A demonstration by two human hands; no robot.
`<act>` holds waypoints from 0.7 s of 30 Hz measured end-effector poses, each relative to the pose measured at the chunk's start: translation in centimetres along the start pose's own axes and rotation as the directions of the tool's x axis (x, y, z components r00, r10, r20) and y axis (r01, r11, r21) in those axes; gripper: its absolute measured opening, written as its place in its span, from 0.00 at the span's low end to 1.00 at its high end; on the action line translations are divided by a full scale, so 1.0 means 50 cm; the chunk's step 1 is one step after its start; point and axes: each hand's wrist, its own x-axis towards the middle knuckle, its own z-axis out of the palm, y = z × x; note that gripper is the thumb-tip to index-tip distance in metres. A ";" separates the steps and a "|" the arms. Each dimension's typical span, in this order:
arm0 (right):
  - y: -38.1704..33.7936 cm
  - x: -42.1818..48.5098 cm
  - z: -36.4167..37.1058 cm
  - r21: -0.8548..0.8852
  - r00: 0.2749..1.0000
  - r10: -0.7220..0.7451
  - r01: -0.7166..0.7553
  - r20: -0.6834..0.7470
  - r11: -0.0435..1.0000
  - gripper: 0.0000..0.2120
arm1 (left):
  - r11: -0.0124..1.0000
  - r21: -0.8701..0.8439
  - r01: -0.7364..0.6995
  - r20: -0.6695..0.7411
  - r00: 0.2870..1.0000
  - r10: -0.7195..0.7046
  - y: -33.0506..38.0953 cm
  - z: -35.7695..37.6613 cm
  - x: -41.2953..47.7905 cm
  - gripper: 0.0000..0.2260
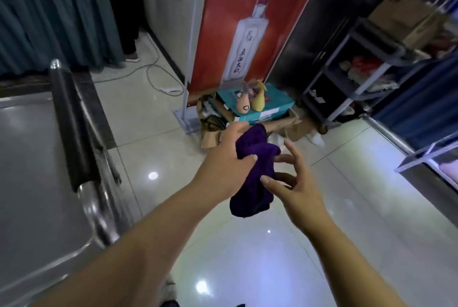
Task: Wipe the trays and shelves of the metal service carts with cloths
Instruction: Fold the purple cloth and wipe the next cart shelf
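Observation:
A bunched purple cloth (pixel 252 177) hangs in the air over the tiled floor, in front of me. My left hand (pixel 228 160) grips its upper part, thumb pressed into the fabric. My right hand (pixel 295 182) is at the cloth's right side with fingers spread and bent; its thumb touches the lower fabric. A metal service cart (pixel 32 170) with a flat shiny top tray and a black-padded handle bar (pixel 71 128) stands at my left, apart from both hands.
A red bottle poster on a stand (pixel 247 21) rises ahead, with a teal box, two small figures (pixel 250 104) and cardboard scraps at its foot. A grey shelf trolley (pixel 352 76) with boxes stands at the right. A cable lies on the floor. Someone's shoe shows beside teal curtains.

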 end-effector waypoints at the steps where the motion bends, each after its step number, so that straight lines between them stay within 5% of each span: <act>1: 0.001 0.037 -0.019 -0.042 0.999 0.015 -0.016 -0.036 0.999 0.36 | 1.000 0.018 -0.022 0.029 0.999 0.021 0.009 0.012 0.031 0.20; 6: 0.025 0.216 -0.097 -0.095 1.000 0.022 -0.022 0.001 0.995 0.14 | 0.979 0.200 -0.045 0.073 0.997 0.031 0.017 0.051 0.176 0.09; 10: 0.048 0.376 -0.152 -0.124 0.988 -0.011 0.031 0.156 0.992 0.09 | 0.925 0.381 -0.013 0.082 0.996 -0.020 0.003 0.060 0.298 0.08; 17: 0.014 0.645 -0.170 -0.108 0.817 -0.053 0.139 0.575 0.984 0.08 | 0.884 0.421 0.204 -0.046 0.978 -0.204 -0.001 0.029 0.451 0.08; 21: -0.010 0.748 -0.085 -0.063 0.735 -0.217 0.332 0.642 0.941 0.14 | 0.899 0.379 0.218 -0.111 0.976 -0.189 0.001 -0.003 0.492 0.06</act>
